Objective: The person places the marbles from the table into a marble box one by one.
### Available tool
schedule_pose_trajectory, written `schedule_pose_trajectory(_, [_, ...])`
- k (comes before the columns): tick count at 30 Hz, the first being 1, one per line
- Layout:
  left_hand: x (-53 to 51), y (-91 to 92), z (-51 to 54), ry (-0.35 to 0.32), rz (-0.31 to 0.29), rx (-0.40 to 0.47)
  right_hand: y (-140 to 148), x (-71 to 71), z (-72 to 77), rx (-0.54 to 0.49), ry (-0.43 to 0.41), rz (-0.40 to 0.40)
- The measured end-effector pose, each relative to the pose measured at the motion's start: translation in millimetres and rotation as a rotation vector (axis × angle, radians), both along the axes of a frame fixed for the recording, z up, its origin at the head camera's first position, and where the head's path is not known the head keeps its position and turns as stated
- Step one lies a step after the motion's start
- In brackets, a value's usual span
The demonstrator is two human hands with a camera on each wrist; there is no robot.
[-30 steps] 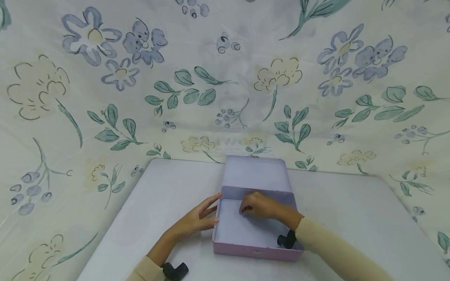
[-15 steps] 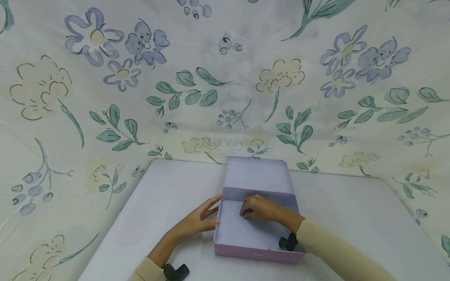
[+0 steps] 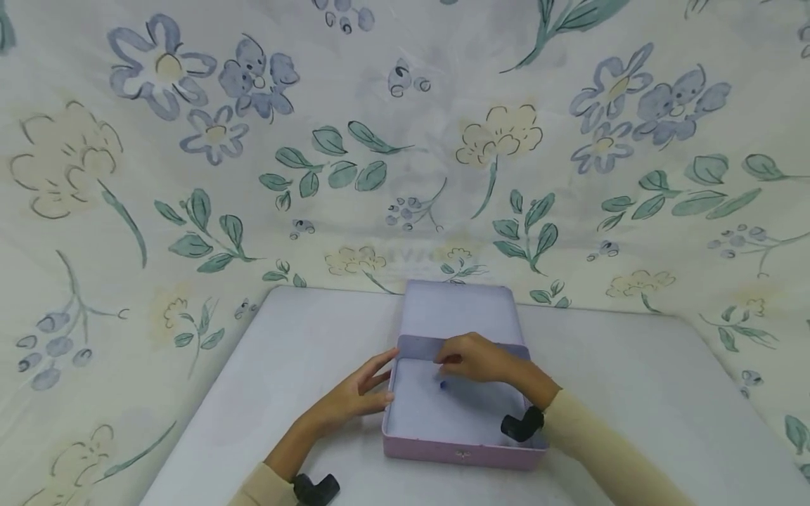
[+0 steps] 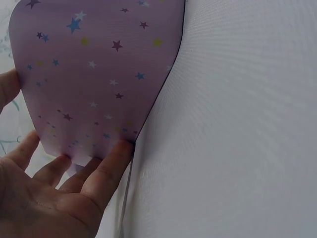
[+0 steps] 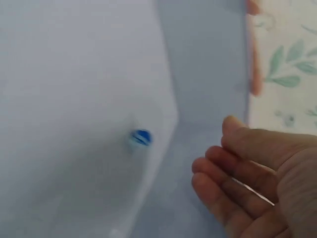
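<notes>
A pink-lilac box [image 3: 465, 453] lies with its hinged lid [image 3: 462, 309] thrown back. On its pale floor, in the right wrist view, sits a small round marble [image 5: 140, 138], clear with blue in it. My right hand [image 3: 477, 357] hovers over the rear of the box, just above and apart from the marble. Its fingers bend loosely and nothing shows between them. Against the box's left wall rest the spread fingertips of my left hand [image 3: 348, 404]. The left wrist view shows that outer wall [image 4: 99, 74] printed with coloured stars.
The box stands on a white table [image 3: 253, 365], towards its back edge. Behind the table hangs a floral cloth [image 3: 354, 197]. Each wrist wears a black camera mount, such as the right one [image 3: 522, 424].
My right hand has let go of the marble and risen slightly away from it; the marble now shows on the box floor. My left hand stays at the box's side.
</notes>
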State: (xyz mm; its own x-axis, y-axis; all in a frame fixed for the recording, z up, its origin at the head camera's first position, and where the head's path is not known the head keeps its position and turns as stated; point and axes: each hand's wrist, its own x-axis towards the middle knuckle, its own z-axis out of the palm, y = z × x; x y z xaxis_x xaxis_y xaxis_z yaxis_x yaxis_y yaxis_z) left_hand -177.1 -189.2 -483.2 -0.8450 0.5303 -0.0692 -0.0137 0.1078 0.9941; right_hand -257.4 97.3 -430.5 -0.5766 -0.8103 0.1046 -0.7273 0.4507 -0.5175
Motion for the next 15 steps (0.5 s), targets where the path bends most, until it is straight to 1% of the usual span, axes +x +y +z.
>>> schedule_pose_trajectory(2, [0.4, -0.1, -0.7, -0.001, -0.004, 0.001, 6.6, -0.1, 9.2, -0.020, -0.013, 0.002])
schedule_pose_trajectory(5, [1.0, -0.3, -1.3, -0.004, 0.004, -0.002, 19.6, -0.4, 23.9, -0.042, -0.016, -0.018])
schedule_pose_trajectory(9, [0.5, -0.7, -1.4, 0.002, 0.014, -0.010, 44.7, 0.7, 40.2, -0.037, -0.004, -0.092])
schedule_pose_trajectory(12, [-0.1, -1.0, -0.7, 0.007, 0.008, -0.016, 70.2, 1.8, 44.3, -0.041, 0.007, -0.146])
schedule_pose_trajectory(15, [-0.3, -0.9, 0.3, 0.010, 0.000, -0.018, 97.6, 3.9, 43.2, -0.052, 0.013, -0.193])
